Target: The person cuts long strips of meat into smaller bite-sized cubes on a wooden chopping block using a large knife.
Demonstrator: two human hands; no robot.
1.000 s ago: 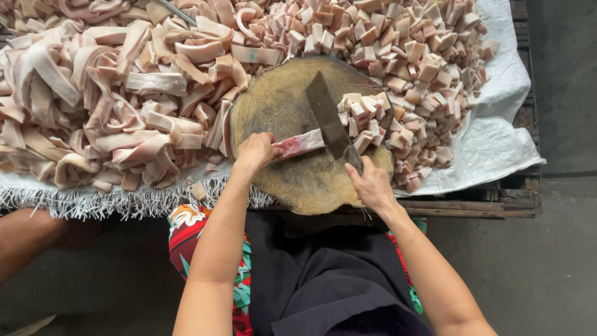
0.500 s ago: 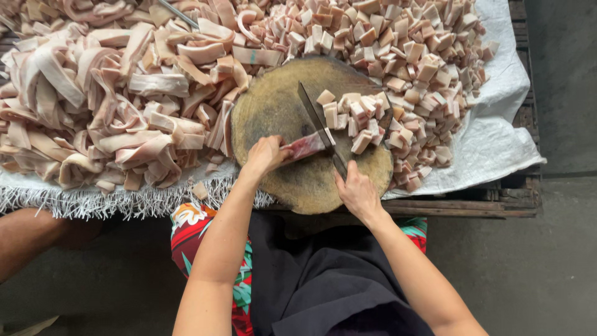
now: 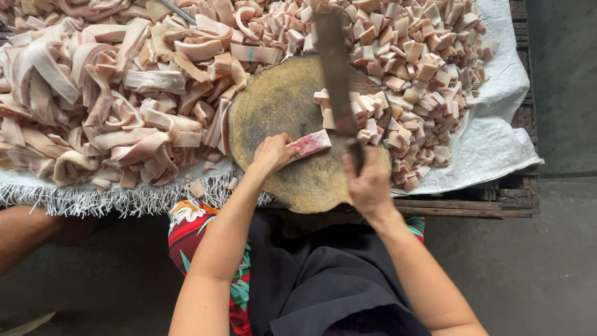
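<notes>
A round wooden chopping block [image 3: 280, 106] lies on the low table in front of me. My left hand [image 3: 271, 153] presses a pink strip of meat [image 3: 311, 144] flat on the block. My right hand [image 3: 368, 183] grips the handle of a cleaver [image 3: 334, 68]; its wide blade is raised above the block and points away from me, blurred. Cut cubes of meat [image 3: 360, 109] lie heaped on the block's right side, just beyond the strip.
A big pile of long pale meat strips [image 3: 99, 93] covers the left of the table. Several cut cubes [image 3: 423, 56] fill the right, on a white woven sheet [image 3: 504, 143]. A wooden pallet edge [image 3: 466, 208] shows below. Another person's arm [image 3: 28, 233] is at lower left.
The cleaver has swung up from low across the strip to a raised position over the block. My right hand moved a little toward me. The left hand stays on the strip.
</notes>
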